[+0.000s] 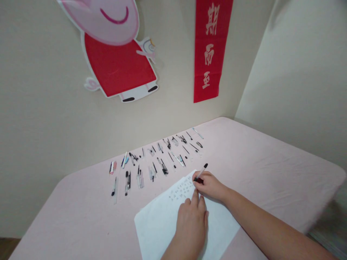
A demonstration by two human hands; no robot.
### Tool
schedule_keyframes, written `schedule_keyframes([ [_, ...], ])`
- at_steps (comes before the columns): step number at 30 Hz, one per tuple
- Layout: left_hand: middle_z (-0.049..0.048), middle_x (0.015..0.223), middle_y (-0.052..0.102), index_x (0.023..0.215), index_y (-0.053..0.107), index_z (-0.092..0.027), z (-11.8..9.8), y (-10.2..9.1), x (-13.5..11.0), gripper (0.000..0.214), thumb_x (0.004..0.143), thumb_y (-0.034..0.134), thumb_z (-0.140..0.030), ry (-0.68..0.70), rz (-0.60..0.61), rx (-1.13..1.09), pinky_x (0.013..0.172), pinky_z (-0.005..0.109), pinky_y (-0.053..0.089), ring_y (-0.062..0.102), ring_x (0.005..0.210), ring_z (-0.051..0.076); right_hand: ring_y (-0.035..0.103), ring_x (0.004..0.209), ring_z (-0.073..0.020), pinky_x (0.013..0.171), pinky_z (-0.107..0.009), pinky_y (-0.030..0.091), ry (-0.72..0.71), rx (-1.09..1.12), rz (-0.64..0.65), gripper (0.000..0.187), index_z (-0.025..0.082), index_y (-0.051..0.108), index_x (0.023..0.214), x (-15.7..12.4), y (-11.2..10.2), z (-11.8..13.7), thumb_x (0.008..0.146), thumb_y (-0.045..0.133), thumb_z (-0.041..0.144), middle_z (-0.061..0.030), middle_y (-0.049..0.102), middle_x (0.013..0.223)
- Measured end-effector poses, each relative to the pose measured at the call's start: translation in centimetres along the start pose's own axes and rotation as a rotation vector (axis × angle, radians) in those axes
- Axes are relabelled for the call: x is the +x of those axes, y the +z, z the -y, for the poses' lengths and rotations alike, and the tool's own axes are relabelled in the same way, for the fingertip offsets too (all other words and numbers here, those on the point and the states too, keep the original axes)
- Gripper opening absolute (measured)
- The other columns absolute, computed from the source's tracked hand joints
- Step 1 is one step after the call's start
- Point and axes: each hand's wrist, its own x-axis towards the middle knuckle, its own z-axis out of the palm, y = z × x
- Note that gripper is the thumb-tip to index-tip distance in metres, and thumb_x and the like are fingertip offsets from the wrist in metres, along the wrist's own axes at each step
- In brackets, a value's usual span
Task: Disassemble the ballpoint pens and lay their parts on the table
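My right hand (208,186) is closed around a pen (201,171) with a clear barrel and a black end that points up and away. The pen's tip is hidden by my fingers, close to the upper right part of a white sheet of paper (159,224). Several rows of small handwritten characters (180,190) cover the top of the sheet. My left hand (191,220) lies flat on the paper, fingers stretched out toward my right hand, holding nothing.
Two rows of pens and pen parts lie beyond the paper, among them a black-capped pen (126,183) and a light blue pen (198,133). The pink-covered table (257,159) meets the wall at the back. A red banner (212,50) and pig cutout (119,65) hang there.
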Motion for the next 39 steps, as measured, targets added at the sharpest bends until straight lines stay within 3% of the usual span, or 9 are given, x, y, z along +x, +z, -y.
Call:
schedule_keyframes([
  [6,0.0082,0.145,0.039,0.135,0.043,-0.02,0.38,-0.62,-0.19,0.048,0.087,0.039,-0.026,0.012,0.014,-0.057,0.089,0.041,0.047,0.055,0.105,0.026,0.048,0.054,-0.0111,0.056,-0.021,0.038,0.028,-0.005,-0.01,0.01,0.018,0.059,0.072,-0.05,-0.17,0.21,0.072,0.05,0.015,0.0031,0.052,0.06],
  [39,0.0053,0.144,0.04,0.129,0.047,-0.022,0.82,-0.56,-0.05,0.043,0.087,0.039,-0.026,0.019,-0.008,-0.121,0.089,0.038,0.045,0.055,0.104,0.023,0.051,0.058,-0.0117,0.061,-0.022,0.041,0.008,-0.003,-0.001,0.01,0.017,0.06,0.071,0.02,0.05,-0.34,0.073,0.05,0.015,0.0022,0.056,0.063],
])
